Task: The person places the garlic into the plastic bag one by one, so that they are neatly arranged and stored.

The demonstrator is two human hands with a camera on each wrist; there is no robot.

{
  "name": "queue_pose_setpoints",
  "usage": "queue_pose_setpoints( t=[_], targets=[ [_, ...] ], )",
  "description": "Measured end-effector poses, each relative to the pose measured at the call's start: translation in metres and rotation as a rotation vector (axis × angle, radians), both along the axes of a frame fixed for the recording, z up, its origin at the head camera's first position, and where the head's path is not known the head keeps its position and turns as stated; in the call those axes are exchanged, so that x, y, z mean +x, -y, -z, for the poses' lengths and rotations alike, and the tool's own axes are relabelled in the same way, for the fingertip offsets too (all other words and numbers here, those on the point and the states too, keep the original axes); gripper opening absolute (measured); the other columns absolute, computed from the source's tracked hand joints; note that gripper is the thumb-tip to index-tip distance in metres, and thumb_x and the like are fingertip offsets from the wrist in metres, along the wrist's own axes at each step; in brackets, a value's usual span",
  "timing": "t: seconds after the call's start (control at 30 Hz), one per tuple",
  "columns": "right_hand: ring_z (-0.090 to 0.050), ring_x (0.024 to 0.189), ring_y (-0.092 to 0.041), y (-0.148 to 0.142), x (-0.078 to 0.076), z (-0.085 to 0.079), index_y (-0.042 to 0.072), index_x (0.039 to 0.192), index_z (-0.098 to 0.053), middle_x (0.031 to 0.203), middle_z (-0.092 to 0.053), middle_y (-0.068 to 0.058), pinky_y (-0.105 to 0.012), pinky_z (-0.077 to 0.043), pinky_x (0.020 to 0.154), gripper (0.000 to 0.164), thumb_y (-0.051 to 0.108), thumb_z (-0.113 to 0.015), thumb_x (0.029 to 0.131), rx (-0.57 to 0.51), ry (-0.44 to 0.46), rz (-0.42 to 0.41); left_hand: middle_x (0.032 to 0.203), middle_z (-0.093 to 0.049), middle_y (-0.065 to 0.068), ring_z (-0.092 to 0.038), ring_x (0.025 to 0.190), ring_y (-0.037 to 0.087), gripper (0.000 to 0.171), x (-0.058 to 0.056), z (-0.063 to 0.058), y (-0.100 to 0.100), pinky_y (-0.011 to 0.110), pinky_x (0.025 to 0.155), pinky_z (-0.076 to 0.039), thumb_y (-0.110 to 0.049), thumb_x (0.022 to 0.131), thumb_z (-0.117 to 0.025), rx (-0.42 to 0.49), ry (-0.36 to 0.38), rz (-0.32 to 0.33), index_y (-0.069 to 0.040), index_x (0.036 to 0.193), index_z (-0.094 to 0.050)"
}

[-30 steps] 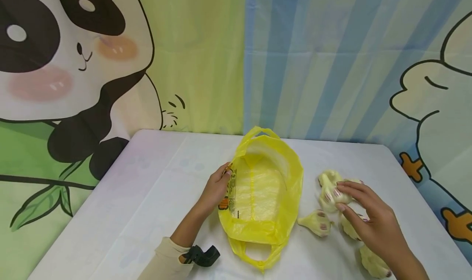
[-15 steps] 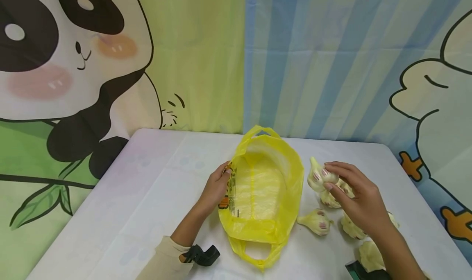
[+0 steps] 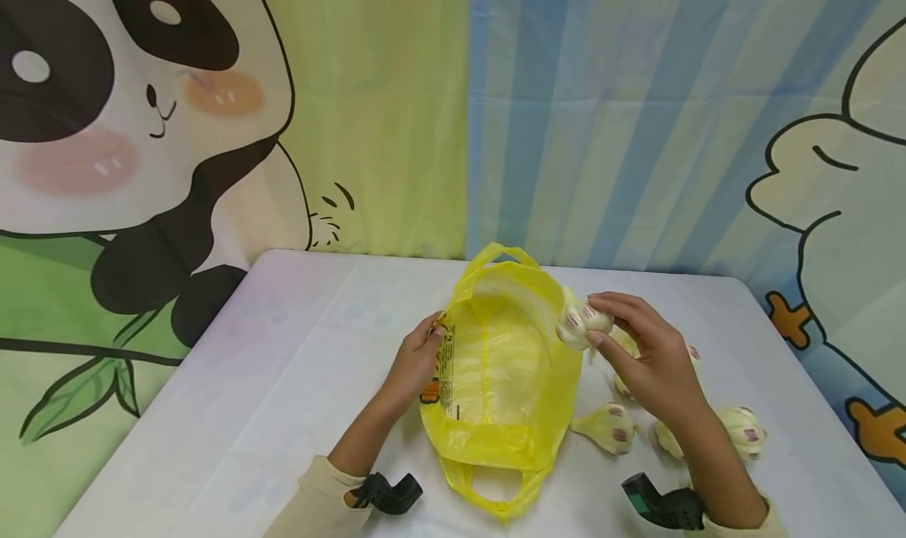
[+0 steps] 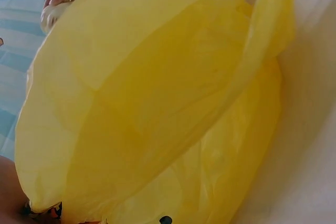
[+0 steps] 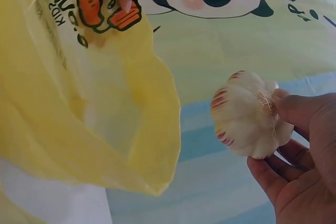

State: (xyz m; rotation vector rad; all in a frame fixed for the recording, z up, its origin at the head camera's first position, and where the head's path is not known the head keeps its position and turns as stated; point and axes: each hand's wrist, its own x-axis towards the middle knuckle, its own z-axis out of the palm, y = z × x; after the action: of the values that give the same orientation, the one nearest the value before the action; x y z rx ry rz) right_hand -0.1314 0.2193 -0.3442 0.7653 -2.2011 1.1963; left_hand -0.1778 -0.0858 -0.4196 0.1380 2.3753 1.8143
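A yellow plastic bag [image 3: 495, 436] stands on the table with its mouth open toward me. My left hand [image 3: 416, 359] pinches the bag's left rim, beside the printed lettering. In my right hand [image 3: 647, 349] a garlic bulb [image 3: 580, 323] is held between thumb and fingers, raised at the bag's right rim. The right wrist view shows this garlic bulb [image 5: 249, 114] close up, white with purple streaks, its root end by the thumb. On the table right of the bag lies another garlic bulb [image 3: 607, 429], stem toward the bag. More bulbs are partly hidden behind my right hand and forearm.
A garlic bulb [image 3: 743, 432] lies right of my right forearm. The white table [image 3: 233, 412] reaches back to a cartoon-printed curtain [image 3: 382, 113]. Each wrist wears a black camera mount, the left one [image 3: 392, 493] close to the bag's lower handle.
My right hand has lifted the garlic bulb from the group on the right and carried it left to the bag's rim. My left hand and the bag have stayed in place.
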Motion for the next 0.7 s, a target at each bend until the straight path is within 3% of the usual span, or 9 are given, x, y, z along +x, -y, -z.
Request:
queue_pose_setpoints(
  t=[0.1,0.17,0.2,0.23,0.3,0.4,0.57,0.67,0.7],
  targets=[
    [-0.054,0.117,-0.012,0.005,-0.004,0.000,-0.004,0.125,-0.062,0.125,-0.057,-0.015,-0.021,-0.042,0.098,0.055,-0.024,-0.070,0.074,-0.050,-0.001,-0.045,0.079,-0.050,0.019,-0.030,0.048,0.015,0.049,0.001,-0.001,0.001,0.037,0.058,-0.042,-0.033,0.108,-0.032,0.004,0.013,0.003,-0.017,0.154,-0.028],
    [-0.054,0.117,-0.013,0.008,-0.006,0.001,-0.005,0.125,-0.061,0.125,-0.056,-0.017,-0.022,-0.042,0.098,0.054,-0.025,-0.068,0.075,-0.079,0.015,-0.065,0.079,-0.050,0.021,-0.029,0.048,0.017,0.049,0.002,-0.001,0.000,0.038,0.058,-0.042,-0.032,0.108,-0.032,0.006,0.016,0.009,-0.016,0.154,-0.028],
    [-0.054,0.117,-0.013,0.009,-0.007,0.001,-0.005,0.125,-0.061,0.125,-0.056,-0.017,-0.022,-0.042,0.098,0.054,-0.025,-0.068,0.076,-0.086,0.021,-0.072,0.087,-0.055,0.020,-0.040,0.053,0.017,0.049,0.002,-0.002,0.000,0.039,0.064,-0.046,-0.032,0.108,-0.032,0.009,0.014,0.012,-0.016,0.154,-0.028],
    [-0.054,0.117,-0.013,0.010,-0.007,0.002,-0.005,0.125,-0.061,0.126,-0.056,-0.017,-0.022,-0.041,0.099,0.053,-0.025,-0.067,0.076,-0.091,0.032,-0.078,0.097,-0.058,0.022,-0.049,0.062,0.018,0.049,0.003,-0.002,-0.001,0.042,0.069,-0.048,-0.031,0.108,-0.033,0.015,0.018,0.014,-0.015,0.154,-0.028],
    [-0.054,0.117,-0.013,0.012,-0.009,0.004,-0.005,0.126,-0.060,0.126,-0.056,-0.015,-0.023,-0.041,0.099,0.052,-0.024,-0.067,0.078,-0.091,0.048,-0.083,0.127,-0.055,0.020,-0.059,0.095,0.024,0.049,0.005,-0.002,-0.002,0.048,0.090,-0.046,-0.031,0.108,-0.034,0.023,0.011,0.017,-0.014,0.154,-0.029],
    [-0.054,0.116,-0.013,0.014,-0.014,0.007,-0.005,0.126,-0.060,0.127,-0.056,-0.013,-0.022,-0.042,0.099,0.049,-0.020,-0.067,0.080,-0.074,0.062,-0.082,0.152,-0.035,0.009,-0.036,0.136,0.027,0.049,0.005,-0.002,-0.003,0.050,0.110,-0.029,-0.030,0.108,-0.035,0.035,0.000,0.014,-0.011,0.153,-0.030],
    [-0.053,0.117,-0.010,0.016,-0.023,0.012,-0.003,0.127,-0.060,0.127,-0.056,-0.010,-0.020,-0.042,0.098,0.045,-0.014,-0.067,0.084,-0.051,0.105,-0.064,0.145,-0.044,0.011,-0.052,0.107,0.033,0.049,0.005,-0.002,-0.002,0.048,0.101,-0.036,-0.030,0.108,-0.034,0.029,-0.008,0.002,-0.011,0.153,-0.031],
    [-0.053,0.116,-0.008,0.018,-0.028,0.016,0.000,0.128,-0.060,0.127,-0.056,-0.009,-0.018,-0.042,0.097,0.044,-0.011,-0.067,0.086,-0.035,0.135,-0.057,0.146,-0.043,0.011,-0.052,0.110,0.034,0.049,0.005,-0.001,-0.003,0.048,0.102,-0.035,-0.030,0.108,-0.034,0.037,-0.007,0.002,-0.011,0.153,-0.030],
    [-0.053,0.115,-0.007,0.019,-0.029,0.017,0.001,0.128,-0.061,0.127,-0.057,-0.008,-0.018,-0.042,0.096,0.043,-0.010,-0.067,0.086,-0.025,0.139,-0.054,0.148,-0.041,0.010,-0.049,0.120,0.032,0.050,0.005,-0.001,-0.004,0.049,0.106,-0.033,-0.030,0.108,-0.034,0.045,-0.008,0.006,-0.011,0.154,-0.029]
  ],
)
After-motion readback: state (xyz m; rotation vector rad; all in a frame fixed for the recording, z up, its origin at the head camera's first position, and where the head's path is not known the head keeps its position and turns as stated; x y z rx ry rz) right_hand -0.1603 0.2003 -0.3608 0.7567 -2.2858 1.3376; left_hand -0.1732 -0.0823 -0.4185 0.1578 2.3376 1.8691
